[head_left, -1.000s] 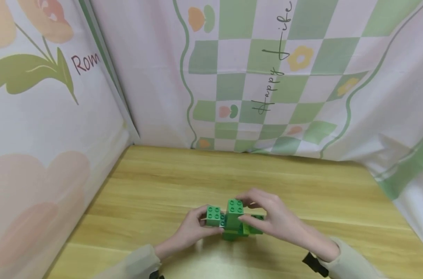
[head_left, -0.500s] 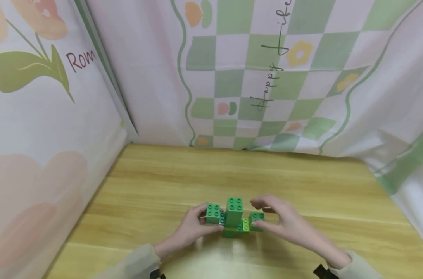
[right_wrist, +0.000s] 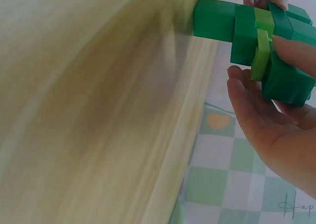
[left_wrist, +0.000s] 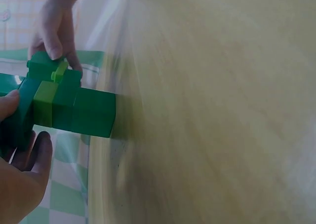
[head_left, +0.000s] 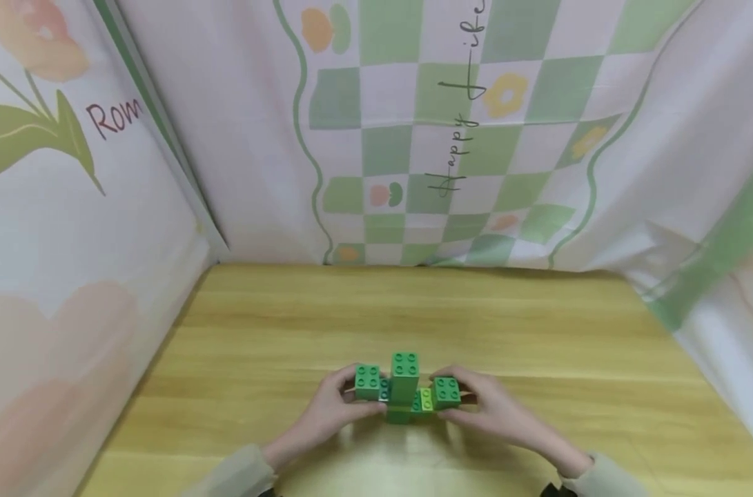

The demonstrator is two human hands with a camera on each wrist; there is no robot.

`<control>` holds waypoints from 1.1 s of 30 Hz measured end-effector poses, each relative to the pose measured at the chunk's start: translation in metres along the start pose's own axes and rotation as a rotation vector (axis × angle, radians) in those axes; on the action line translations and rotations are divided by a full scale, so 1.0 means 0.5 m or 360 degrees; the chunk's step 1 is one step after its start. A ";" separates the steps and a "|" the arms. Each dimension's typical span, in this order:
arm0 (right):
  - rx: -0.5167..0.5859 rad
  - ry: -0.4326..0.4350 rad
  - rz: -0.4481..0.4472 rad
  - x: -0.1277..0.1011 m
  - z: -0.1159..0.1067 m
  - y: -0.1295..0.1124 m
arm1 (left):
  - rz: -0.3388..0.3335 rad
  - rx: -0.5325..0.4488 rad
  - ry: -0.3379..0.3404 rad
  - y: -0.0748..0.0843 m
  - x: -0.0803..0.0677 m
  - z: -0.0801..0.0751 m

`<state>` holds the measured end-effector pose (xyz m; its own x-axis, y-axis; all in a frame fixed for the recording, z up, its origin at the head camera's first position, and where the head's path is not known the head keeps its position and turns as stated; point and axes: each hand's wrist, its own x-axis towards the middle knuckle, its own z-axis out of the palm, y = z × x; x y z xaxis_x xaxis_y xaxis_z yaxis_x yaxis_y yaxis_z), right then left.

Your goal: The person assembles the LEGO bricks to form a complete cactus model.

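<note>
A cross-shaped build of green toy building bricks (head_left: 404,384) stands on the wooden table between both hands. Its tall middle column shows studs on top, and a raised block sits on each side arm. My left hand (head_left: 328,412) holds the left arm of the build, thumb on the near side and fingers behind. My right hand (head_left: 495,413) grips the right end block (head_left: 446,392), thumb in front and fingertips at the far side. A thin lime-green piece (right_wrist: 260,56) lies just inside that block in the right wrist view. A wider lime-green brick (left_wrist: 45,103) shows in the column in the left wrist view.
The wooden table (head_left: 277,317) runs back to a hanging cloth (head_left: 388,148) with a green checked print. Another cloth (head_left: 59,241) with a flower print hangs along the left side.
My right hand has come off the tall middle column, moved right with parted fingers, and now grips the right end block. The left hand keeps its hold. The head view has shifted slightly.
</note>
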<state>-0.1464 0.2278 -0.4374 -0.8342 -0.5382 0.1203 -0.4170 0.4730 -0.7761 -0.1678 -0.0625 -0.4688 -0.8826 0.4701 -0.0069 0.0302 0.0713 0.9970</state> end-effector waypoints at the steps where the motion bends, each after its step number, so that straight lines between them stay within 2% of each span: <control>1: 0.0023 0.0001 0.0005 0.002 0.003 0.001 | -0.0009 0.0004 0.0006 0.000 -0.003 -0.004; 5: 0.0095 -0.0001 0.0026 0.011 0.012 0.003 | -0.0031 0.0004 0.0021 0.003 -0.014 -0.022; 16: 0.0159 -0.0003 0.0069 0.024 0.020 0.004 | 0.0015 0.0062 0.0083 0.014 -0.025 -0.061; 25: 0.0162 0.0074 0.0117 0.023 0.020 0.024 | -0.0006 0.0061 0.0057 0.015 -0.008 -0.061; 33: 0.0197 0.0120 0.0095 0.022 0.007 0.030 | -0.0030 0.0054 0.0062 0.013 0.011 -0.059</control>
<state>-0.1606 0.2265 -0.4497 -0.8827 -0.4558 0.1143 -0.3223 0.4103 -0.8531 -0.1864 -0.0851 -0.4600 -0.9008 0.4336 -0.0221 0.0286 0.1102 0.9935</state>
